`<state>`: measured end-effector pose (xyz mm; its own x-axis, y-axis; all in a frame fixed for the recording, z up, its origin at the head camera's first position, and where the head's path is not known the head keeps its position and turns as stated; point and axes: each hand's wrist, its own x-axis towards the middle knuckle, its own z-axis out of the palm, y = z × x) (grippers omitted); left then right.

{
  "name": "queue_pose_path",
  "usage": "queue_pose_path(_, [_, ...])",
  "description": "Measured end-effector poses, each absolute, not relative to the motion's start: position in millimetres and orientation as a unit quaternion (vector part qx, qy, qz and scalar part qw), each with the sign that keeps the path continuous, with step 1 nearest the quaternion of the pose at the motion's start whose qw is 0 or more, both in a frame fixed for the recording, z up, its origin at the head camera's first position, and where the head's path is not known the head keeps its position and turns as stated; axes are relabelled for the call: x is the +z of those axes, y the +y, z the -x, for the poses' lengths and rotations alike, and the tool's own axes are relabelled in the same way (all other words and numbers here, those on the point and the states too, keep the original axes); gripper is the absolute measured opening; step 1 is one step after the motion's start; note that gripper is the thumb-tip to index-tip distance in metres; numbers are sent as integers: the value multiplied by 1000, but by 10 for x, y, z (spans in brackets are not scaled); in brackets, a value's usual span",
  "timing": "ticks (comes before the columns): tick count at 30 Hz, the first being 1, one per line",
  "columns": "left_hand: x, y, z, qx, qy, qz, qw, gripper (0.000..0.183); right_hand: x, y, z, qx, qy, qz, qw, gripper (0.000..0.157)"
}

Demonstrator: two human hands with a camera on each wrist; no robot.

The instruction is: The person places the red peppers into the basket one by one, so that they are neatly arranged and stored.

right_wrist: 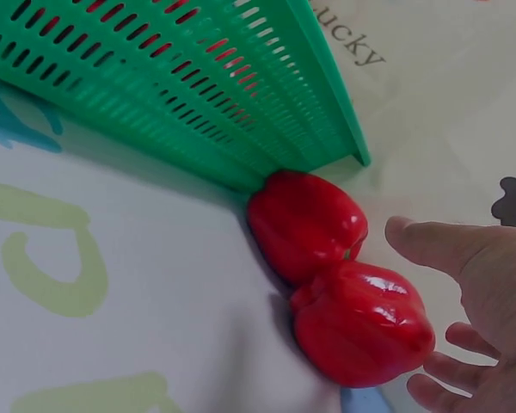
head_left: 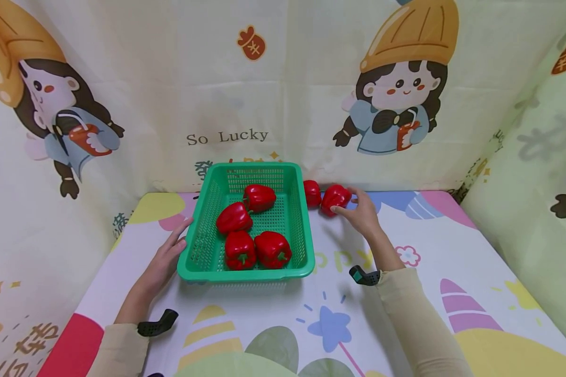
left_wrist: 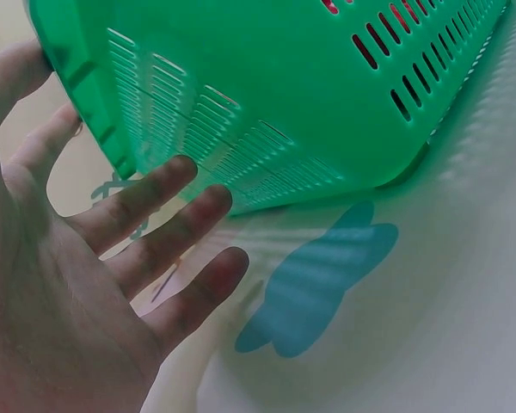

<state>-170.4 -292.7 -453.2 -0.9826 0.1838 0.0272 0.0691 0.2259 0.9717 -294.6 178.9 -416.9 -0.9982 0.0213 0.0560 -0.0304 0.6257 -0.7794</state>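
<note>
A green plastic basket [head_left: 306, 246] holds several red bell peppers [head_left: 234, 217]. Two more lie outside, by its right wall: one red bell pepper [head_left: 313, 193] close against the basket, the other red bell pepper [head_left: 336, 199] touching it on the right. My right hand [head_left: 364, 214] is spread at that outer pepper; in the right wrist view its thumb [right_wrist: 421, 241] stands off the skin and the fingertips come close to the pepper's end. With fingers extended, my left hand [left_wrist: 86, 284] lies along the basket's left side, fingertips at the rim.
A patterned cloth [head_left: 330, 293] covers the table. Behind it hangs a cream curtain [head_left: 306, 104] with cartoon figures, close to the basket's far end. Another printed curtain [head_left: 537, 173] borders the right side. Black devices [head_left: 158, 323] are strapped to both wrists.
</note>
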Motion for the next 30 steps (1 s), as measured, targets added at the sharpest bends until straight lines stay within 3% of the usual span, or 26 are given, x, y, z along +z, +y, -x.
queue_pose_path(30, [-4513, -2897, 1701, 618, 781, -73, 51, 54, -4393, 1822, 3100, 443, -896, 3, 29, 88])
